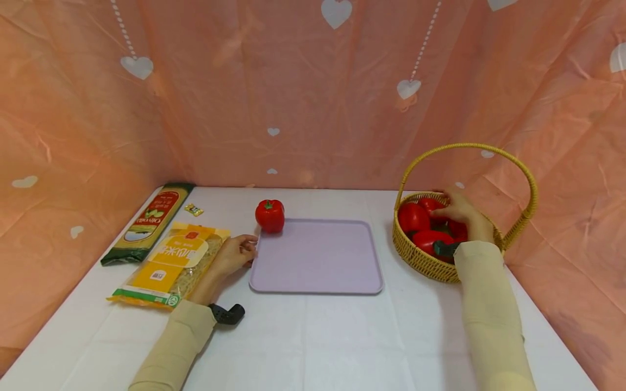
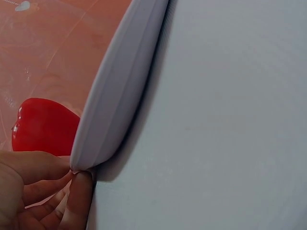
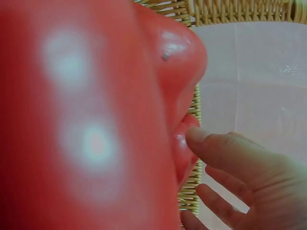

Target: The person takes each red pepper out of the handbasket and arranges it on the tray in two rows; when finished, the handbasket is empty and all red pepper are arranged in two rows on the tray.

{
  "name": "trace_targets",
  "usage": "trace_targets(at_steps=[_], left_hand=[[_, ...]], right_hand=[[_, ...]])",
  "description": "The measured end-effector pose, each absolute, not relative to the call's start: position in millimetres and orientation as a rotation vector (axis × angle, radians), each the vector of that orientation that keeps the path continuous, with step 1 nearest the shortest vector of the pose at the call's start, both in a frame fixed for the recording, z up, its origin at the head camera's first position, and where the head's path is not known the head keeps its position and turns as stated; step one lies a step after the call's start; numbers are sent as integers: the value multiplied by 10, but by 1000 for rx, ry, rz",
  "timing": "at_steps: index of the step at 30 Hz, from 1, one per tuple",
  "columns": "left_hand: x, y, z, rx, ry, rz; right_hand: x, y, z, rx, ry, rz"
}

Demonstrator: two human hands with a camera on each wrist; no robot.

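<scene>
My left hand [image 1: 237, 254] is at the left edge of a pale lilac tray [image 1: 318, 258]. In the left wrist view its thumb and a finger pinch the rim at a corner of the tray [image 2: 115, 91]. A red bell pepper [image 1: 270, 216] with a green stem stands at the tray's back left corner. On the right, my right hand [image 1: 462, 214] reaches under the handle of a wicker basket [image 1: 420, 263] over several red peppers [image 1: 413, 217]. Seen from the right wrist, the thumb touches a small red pepper [image 3: 182, 148] while the other fingers stay spread apart from it.
A yellow noodle packet [image 1: 171, 260] lies beside my left forearm. Behind it are a green and red packet [image 1: 151, 222] and a small wrapped sweet [image 1: 194, 209]. The basket's tall handle [image 1: 469, 145] arches above my right hand. Pink curtains [image 1: 313, 108] enclose the white table.
</scene>
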State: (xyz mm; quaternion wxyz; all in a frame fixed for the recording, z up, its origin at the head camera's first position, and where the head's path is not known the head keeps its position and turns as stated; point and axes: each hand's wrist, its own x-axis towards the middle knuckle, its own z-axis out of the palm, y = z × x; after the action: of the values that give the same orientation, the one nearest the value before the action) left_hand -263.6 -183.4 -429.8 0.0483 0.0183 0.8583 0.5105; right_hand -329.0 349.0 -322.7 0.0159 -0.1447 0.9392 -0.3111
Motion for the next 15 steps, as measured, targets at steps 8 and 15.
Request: trace_targets(at_steps=[8,15], left_hand=[[-2655,-1830,-4293,32,2612,1550],[-2644,-1831,-4294,35,2636,1534]], right_hand=[[-3305,3496,-3271,-464,2908,-916],[-3291,3464,-3340,-481,2914,-813]])
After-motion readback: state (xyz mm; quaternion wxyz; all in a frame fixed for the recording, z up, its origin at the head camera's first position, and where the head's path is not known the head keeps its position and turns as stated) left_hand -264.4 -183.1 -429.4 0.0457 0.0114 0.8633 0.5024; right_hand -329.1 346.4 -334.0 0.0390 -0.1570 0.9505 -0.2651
